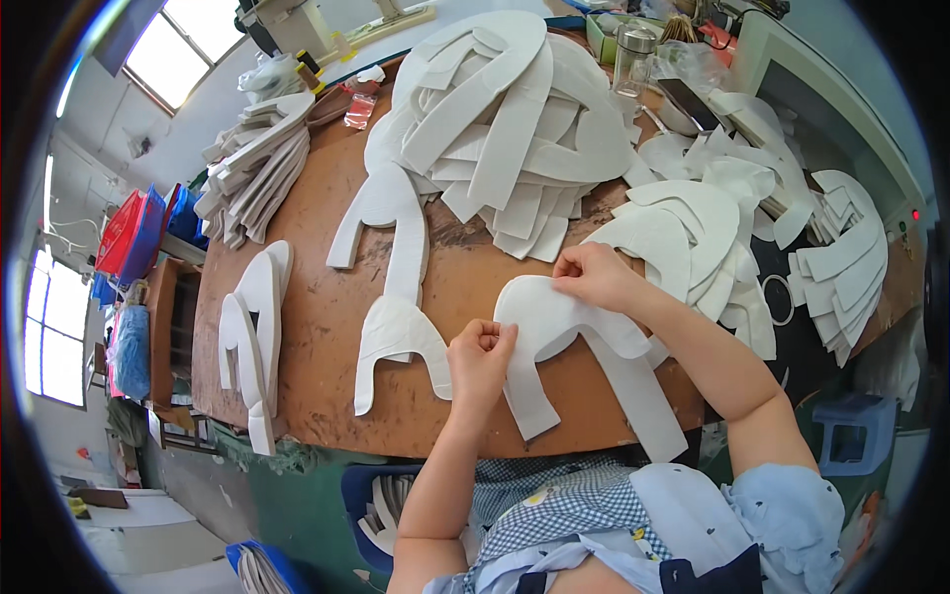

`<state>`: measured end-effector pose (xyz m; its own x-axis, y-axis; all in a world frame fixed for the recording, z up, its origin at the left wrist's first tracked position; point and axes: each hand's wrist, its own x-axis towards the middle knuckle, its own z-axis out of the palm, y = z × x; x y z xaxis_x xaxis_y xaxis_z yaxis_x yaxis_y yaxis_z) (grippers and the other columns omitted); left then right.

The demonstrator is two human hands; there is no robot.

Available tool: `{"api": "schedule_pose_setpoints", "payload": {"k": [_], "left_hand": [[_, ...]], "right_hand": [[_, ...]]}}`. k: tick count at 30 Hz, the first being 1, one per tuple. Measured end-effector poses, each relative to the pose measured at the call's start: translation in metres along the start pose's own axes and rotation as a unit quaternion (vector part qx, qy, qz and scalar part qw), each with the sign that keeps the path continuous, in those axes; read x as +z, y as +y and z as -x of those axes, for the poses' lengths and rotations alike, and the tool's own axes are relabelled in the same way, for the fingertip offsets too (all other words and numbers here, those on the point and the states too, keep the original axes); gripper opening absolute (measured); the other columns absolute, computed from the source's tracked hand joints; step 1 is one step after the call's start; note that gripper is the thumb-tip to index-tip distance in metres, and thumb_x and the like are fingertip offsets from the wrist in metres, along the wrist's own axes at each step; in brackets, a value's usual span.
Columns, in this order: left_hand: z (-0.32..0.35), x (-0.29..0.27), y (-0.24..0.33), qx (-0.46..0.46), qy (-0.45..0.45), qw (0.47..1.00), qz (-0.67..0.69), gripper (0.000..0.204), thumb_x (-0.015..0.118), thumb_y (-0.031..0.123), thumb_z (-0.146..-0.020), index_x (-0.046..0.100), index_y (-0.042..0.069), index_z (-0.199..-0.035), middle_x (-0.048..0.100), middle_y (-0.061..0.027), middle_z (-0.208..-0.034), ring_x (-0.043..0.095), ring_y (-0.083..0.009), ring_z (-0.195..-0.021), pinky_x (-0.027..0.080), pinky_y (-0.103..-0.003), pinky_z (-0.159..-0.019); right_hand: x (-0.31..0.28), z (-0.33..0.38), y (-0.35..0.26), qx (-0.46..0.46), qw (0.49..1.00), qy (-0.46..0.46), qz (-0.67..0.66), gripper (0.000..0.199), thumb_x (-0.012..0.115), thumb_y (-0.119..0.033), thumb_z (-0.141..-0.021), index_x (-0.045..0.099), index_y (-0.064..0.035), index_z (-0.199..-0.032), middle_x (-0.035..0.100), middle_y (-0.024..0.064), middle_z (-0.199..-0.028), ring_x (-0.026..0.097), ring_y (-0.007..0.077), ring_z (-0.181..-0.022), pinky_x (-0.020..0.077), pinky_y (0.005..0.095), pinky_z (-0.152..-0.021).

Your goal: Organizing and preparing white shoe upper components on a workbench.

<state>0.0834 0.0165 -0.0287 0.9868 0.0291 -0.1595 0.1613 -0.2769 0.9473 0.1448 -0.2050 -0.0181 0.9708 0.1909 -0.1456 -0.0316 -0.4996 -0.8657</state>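
A white U-shaped padded piece (542,309) is between my hands at the front of the brown table. My left hand (479,360) pinches its left edge between thumb and curled fingers. On its top edge, my right hand (597,277) has thumb and fingertips closed. One leg of the piece points down toward the table's front edge. Another white strip (638,401) extends from beneath it past that edge; whether the two are joined is hidden. Just left of my left hand lies a similar white arch (399,337), its two legs facing me.
A tall heap of white pieces (515,129) stands at the back. More lie in stacks at left (259,163) and right (846,252). A glass jar (633,59) and a dark phone (689,104) are at the back right. A blue bin (368,495) stands below the front edge.
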Motion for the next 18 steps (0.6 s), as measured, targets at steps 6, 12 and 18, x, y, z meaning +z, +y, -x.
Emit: {"api": "schedule_pose_setpoints", "payload": {"k": [6, 12, 18], "left_hand": [[-0.008, -0.001, -0.005, 0.000, 0.029, 0.996, -0.085, 0.025, 0.071, 0.019, -0.090, 0.063, -0.003, -0.081, 0.063, -0.0013, -0.063, 0.050, -0.0036, -0.055, 0.039, -0.023, -0.049], [-0.012, -0.002, -0.009, -0.006, 0.041, 0.996, -0.078, 0.027, 0.070, 0.020, -0.091, 0.062, -0.004, -0.082, 0.063, -0.0019, -0.063, 0.050, -0.0042, -0.056, 0.040, -0.024, -0.050], [-0.014, -0.002, -0.014, 0.014, 0.042, 0.995, -0.085, 0.027, 0.070, 0.020, -0.091, 0.061, -0.003, -0.081, 0.062, -0.0014, -0.062, 0.049, -0.0041, -0.056, 0.039, -0.024, -0.050]], "right_hand": [[0.006, -0.010, 0.002, 0.020, 0.999, -0.021, 0.017, 0.019, 0.074, -0.018, -0.081, 0.068, 0.0005, -0.083, 0.066, 0.0054, -0.071, 0.058, 0.0118, -0.066, 0.0461, 0.0294, -0.059], [0.009, -0.012, 0.001, -0.010, 0.999, -0.006, 0.043, 0.021, 0.074, -0.019, -0.081, 0.068, 0.0014, -0.083, 0.065, 0.0078, -0.070, 0.059, 0.0149, -0.064, 0.0470, 0.0310, -0.059], [0.012, -0.011, -0.001, -0.001, 0.999, 0.001, 0.050, 0.022, 0.073, -0.019, -0.082, 0.068, 0.0020, -0.083, 0.065, 0.0090, -0.070, 0.059, 0.0165, -0.064, 0.0471, 0.0320, -0.059]]}}
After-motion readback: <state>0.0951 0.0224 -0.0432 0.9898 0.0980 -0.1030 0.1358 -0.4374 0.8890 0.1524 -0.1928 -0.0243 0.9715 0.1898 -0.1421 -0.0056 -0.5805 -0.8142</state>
